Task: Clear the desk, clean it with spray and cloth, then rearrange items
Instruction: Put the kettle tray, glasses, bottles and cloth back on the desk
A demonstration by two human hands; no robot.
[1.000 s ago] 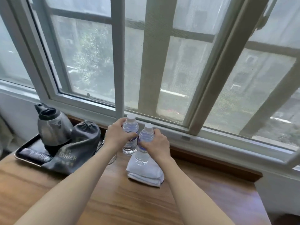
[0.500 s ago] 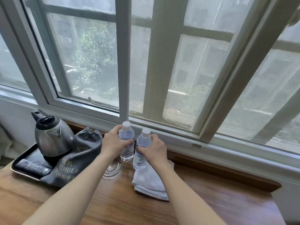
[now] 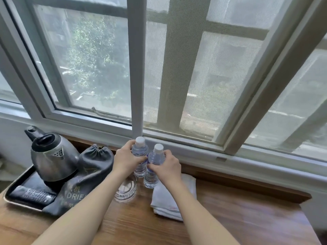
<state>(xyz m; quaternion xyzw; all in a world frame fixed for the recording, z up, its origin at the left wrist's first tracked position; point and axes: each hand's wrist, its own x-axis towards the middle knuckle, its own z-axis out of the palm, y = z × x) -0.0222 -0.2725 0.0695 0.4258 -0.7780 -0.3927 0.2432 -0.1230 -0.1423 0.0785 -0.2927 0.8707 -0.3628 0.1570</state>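
A wide window (image 3: 177,68) with pale frames fills the far side of the scene, its sill running along the far edge of a wooden surface (image 3: 238,221). At the left, a dark tray (image 3: 10,193) sits on the surface and carries a steel kettle (image 3: 53,158) with a black lid and a dark flat packet (image 3: 32,196) lying near its front edge. Just right of the kettle, a grey drawstring bag (image 3: 88,170) with pale lettering leans against it and spills over the tray's right side onto the wood. Right of centre, a folded white cloth (image 3: 169,200) lies flat on the surface, partly covered by the right forearm. Between the bag and the cloth stands a clear glass ashtray (image 3: 125,190), partly hidden under the left forearm. Two small clear water bottles with white caps stand upright side by side near the sill, touching or almost touching each other. The left hand (image 3: 126,160) grips the left bottle (image 3: 140,156), its fingers (image 3: 127,144) curled round the far side and the thumb across the near side. The right hand (image 3: 166,167) grips the right bottle (image 3: 154,167), which stands slightly nearer, its base just beside the cloth's far left corner, with the fingers wrapped round the upper body below the cap. Whether either bottle's base rests on the wood or is lifted just clear cannot be told.
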